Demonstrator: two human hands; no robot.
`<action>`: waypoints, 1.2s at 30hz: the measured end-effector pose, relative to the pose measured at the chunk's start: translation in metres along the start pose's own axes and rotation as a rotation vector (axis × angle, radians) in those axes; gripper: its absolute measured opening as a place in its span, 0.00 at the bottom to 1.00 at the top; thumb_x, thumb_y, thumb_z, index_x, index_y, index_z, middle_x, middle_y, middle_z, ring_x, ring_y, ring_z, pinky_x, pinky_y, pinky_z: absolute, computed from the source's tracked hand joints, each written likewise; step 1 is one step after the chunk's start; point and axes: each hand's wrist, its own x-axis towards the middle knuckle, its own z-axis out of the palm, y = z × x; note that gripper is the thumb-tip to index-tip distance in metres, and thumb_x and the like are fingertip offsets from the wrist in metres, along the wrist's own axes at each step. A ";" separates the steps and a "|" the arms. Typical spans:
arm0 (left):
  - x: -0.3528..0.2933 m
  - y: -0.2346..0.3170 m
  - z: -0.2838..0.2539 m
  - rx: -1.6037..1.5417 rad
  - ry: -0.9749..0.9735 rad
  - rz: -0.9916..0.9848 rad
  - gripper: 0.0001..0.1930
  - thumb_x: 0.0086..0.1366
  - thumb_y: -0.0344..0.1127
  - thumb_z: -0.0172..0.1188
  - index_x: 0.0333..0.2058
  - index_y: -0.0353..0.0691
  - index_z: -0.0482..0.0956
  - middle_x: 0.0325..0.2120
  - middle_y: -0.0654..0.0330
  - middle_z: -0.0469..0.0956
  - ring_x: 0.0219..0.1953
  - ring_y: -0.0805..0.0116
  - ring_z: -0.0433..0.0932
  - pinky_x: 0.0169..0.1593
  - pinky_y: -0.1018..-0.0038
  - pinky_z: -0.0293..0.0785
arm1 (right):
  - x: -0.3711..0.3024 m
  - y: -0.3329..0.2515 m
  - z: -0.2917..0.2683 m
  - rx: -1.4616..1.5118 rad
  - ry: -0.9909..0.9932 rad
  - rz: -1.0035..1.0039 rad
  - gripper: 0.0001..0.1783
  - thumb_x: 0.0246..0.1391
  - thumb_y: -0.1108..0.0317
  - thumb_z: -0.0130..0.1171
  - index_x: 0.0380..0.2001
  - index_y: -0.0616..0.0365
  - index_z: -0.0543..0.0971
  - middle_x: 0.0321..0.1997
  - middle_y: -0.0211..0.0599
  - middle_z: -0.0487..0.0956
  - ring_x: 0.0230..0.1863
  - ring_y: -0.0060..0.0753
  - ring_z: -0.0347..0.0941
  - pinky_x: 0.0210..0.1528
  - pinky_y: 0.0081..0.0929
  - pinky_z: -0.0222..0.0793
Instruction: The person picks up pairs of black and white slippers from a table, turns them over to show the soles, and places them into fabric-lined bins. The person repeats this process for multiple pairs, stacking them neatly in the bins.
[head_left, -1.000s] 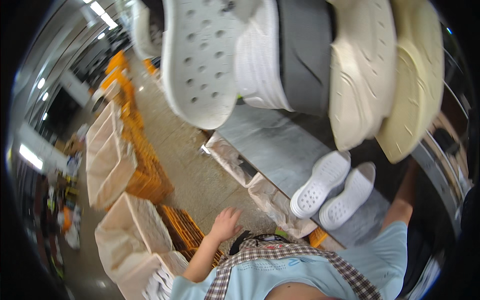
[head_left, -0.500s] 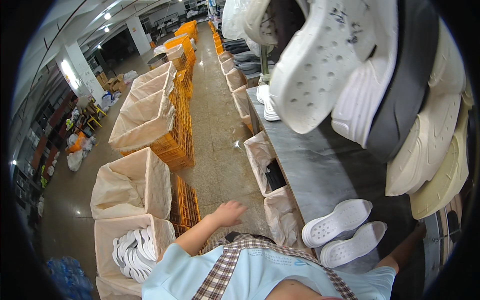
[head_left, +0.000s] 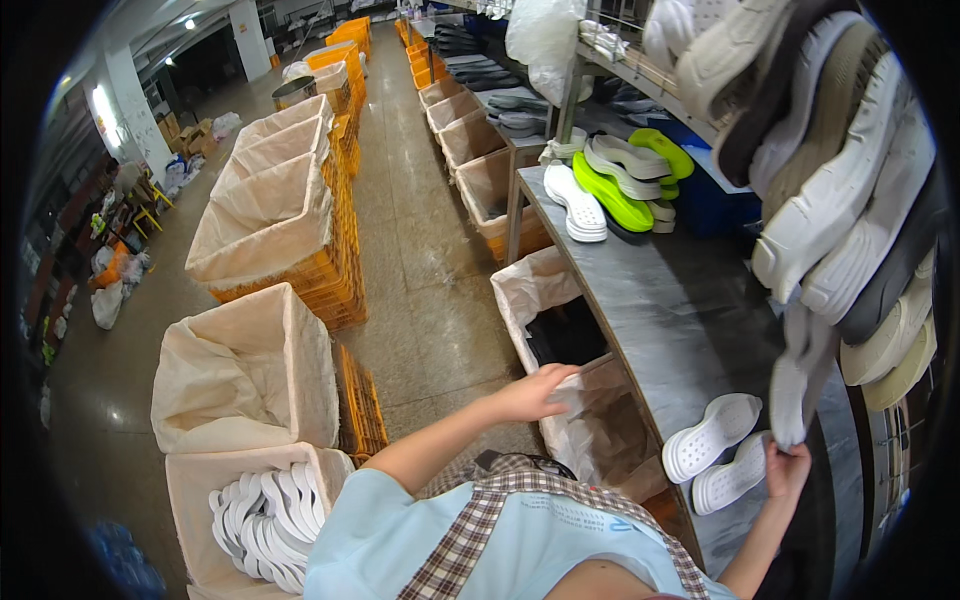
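Observation:
My right hand [head_left: 787, 468] pinches the lower end of a pale shoe sole [head_left: 800, 375], which hangs upright and slightly blurred in front of the rack. Just left of that hand, two white perforated soles [head_left: 712, 437] lie side by side on the grey tabletop [head_left: 650, 300]; each looks like a small stack. Over the rim of a lined bin [head_left: 590, 440] beside the table, my left hand [head_left: 537, 392] is stretched out, fingers apart and holding nothing. More soles [head_left: 830, 200] in white, black and beige hang along the rack at the right.
White and lime-green soles [head_left: 610, 190] sit at the table's far end. On my left, a lined crate holds many white soles [head_left: 265, 520]; more lined orange crates [head_left: 340, 240] form a row beyond it. An aisle [head_left: 400, 200] runs between the crates and tables.
My view has swung right, bringing more of the table and rack in. My right hand, hidden before, now shows gripping a sole. My left hand has moved toward the bin beside the table.

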 end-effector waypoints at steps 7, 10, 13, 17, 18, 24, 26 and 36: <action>0.003 0.047 -0.018 -1.065 0.289 -0.141 0.47 0.62 0.39 0.59 0.66 0.50 0.30 0.64 0.47 0.47 0.64 0.55 0.55 0.57 0.55 0.64 | -0.070 0.230 0.177 -0.522 -0.191 0.108 0.51 0.24 0.73 0.49 0.63 0.51 0.54 0.60 0.44 0.63 0.61 0.50 0.61 0.57 0.42 0.67; -0.012 0.032 -0.032 -1.349 0.678 -0.292 0.39 0.64 0.38 0.58 0.63 0.46 0.37 0.57 0.47 0.58 0.57 0.54 0.64 0.57 0.62 0.66 | -0.078 0.288 0.212 -1.028 -0.479 -0.152 0.53 0.30 0.76 0.56 0.65 0.56 0.49 0.66 0.45 0.55 0.65 0.40 0.55 0.64 0.32 0.55; -0.035 0.002 -0.038 -1.371 0.827 -0.283 0.34 0.66 0.38 0.55 0.62 0.44 0.43 0.57 0.50 0.60 0.56 0.59 0.66 0.54 0.64 0.70 | -0.084 0.313 0.235 -1.125 -0.725 -0.186 0.48 0.44 0.57 0.66 0.65 0.54 0.54 0.56 0.40 0.60 0.61 0.38 0.57 0.62 0.33 0.55; -0.058 -0.018 -0.027 -1.564 0.712 -0.349 0.26 0.70 0.42 0.47 0.61 0.46 0.49 0.56 0.55 0.65 0.55 0.59 0.69 0.53 0.58 0.72 | -0.065 0.331 0.270 -1.264 -0.863 -0.628 0.27 0.56 0.53 0.53 0.55 0.56 0.71 0.52 0.41 0.59 0.56 0.41 0.56 0.62 0.36 0.51; -0.063 -0.018 -0.023 -1.603 0.638 -0.320 0.23 0.71 0.46 0.43 0.60 0.48 0.53 0.55 0.57 0.67 0.56 0.56 0.69 0.52 0.54 0.72 | -0.063 0.335 0.276 -1.270 -0.852 -0.607 0.24 0.56 0.54 0.53 0.53 0.55 0.73 0.59 0.44 0.57 0.59 0.43 0.55 0.63 0.37 0.50; -0.084 -0.005 -0.013 -1.879 0.247 -0.591 0.28 0.68 0.64 0.29 0.57 0.59 0.65 0.53 0.67 0.70 0.53 0.64 0.70 0.52 0.56 0.67 | -0.060 0.351 0.300 -1.115 -0.873 -0.445 0.16 0.60 0.65 0.48 0.47 0.60 0.76 0.55 0.42 0.70 0.57 0.38 0.64 0.60 0.32 0.56; -0.085 -0.002 -0.014 -1.950 0.214 -0.561 0.29 0.67 0.65 0.30 0.55 0.59 0.68 0.52 0.69 0.71 0.52 0.66 0.70 0.51 0.58 0.68 | -0.063 0.353 0.304 -1.071 -0.879 -0.418 0.16 0.60 0.65 0.48 0.47 0.61 0.76 0.54 0.42 0.70 0.57 0.37 0.64 0.59 0.31 0.57; -0.087 -0.010 -0.018 -1.887 0.325 -0.382 0.27 0.64 0.60 0.45 0.55 0.52 0.67 0.49 0.63 0.74 0.50 0.63 0.74 0.50 0.60 0.75 | -0.063 0.355 0.303 -0.873 -0.810 -0.331 0.16 0.62 0.65 0.47 0.49 0.62 0.74 0.53 0.40 0.71 0.56 0.34 0.64 0.59 0.28 0.57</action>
